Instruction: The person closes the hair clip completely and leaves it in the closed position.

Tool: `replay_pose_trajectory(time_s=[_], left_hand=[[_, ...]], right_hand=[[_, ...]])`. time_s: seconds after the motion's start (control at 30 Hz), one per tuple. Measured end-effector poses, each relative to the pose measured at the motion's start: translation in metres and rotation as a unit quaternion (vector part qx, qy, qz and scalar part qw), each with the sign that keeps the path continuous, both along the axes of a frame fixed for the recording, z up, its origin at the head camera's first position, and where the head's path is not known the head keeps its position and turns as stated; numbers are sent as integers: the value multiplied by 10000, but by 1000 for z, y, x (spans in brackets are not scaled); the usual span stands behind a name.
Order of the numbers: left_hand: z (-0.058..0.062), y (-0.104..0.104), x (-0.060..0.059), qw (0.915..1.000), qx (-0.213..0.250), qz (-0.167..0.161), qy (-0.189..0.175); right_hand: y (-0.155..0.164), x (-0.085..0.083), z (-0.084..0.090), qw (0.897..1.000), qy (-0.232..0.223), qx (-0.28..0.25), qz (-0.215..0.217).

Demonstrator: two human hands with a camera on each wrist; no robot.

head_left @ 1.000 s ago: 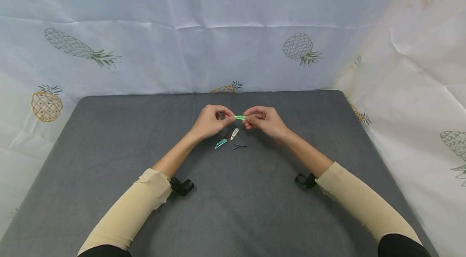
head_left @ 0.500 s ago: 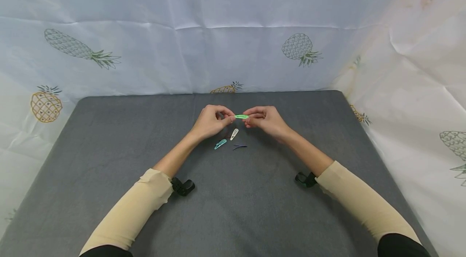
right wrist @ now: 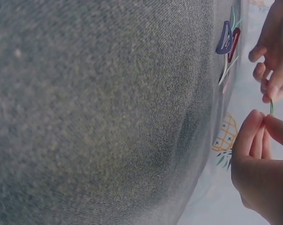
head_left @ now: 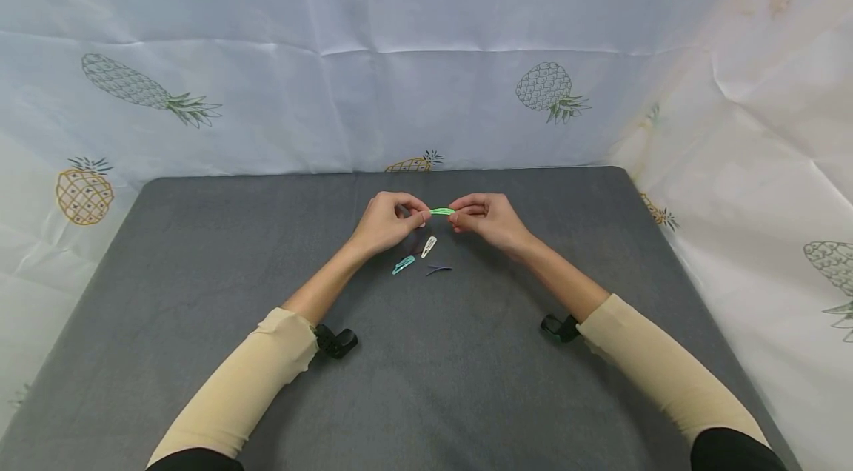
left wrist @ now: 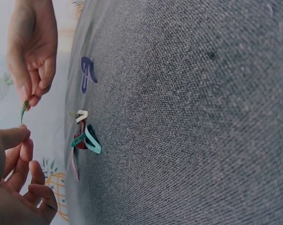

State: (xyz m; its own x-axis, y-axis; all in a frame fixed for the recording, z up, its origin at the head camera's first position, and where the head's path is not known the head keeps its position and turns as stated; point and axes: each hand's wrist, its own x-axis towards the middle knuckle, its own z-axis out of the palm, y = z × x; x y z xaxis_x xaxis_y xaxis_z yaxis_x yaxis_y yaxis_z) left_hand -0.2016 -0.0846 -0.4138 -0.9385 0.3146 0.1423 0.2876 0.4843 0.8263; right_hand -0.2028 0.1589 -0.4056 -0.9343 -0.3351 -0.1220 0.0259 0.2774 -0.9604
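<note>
green hair clip [head_left: 441,212] | teal clip [head_left: 403,264] | white clip [head_left: 429,246] | navy clip [head_left: 438,269] | grey table [head_left: 200,249] | pineapple-print backdrop [head_left: 546,89]

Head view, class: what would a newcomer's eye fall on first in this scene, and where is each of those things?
First, the green hair clip, pinched at each end between the left hand and the right hand, raised above the middle of the grey table. Just nearer the person lie a teal clip, a white clip and a dark blue clip. Behind hangs a pale backdrop printed with pineapples.
</note>
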Motion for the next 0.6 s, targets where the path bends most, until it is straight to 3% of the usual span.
replay_pose_trajectory(time_s=[0.6], left_hand=[[-4, -1, -3, 9998, -143, 107, -53]], right_hand=[[-1, -4, -3, 9979, 371, 525, 86]])
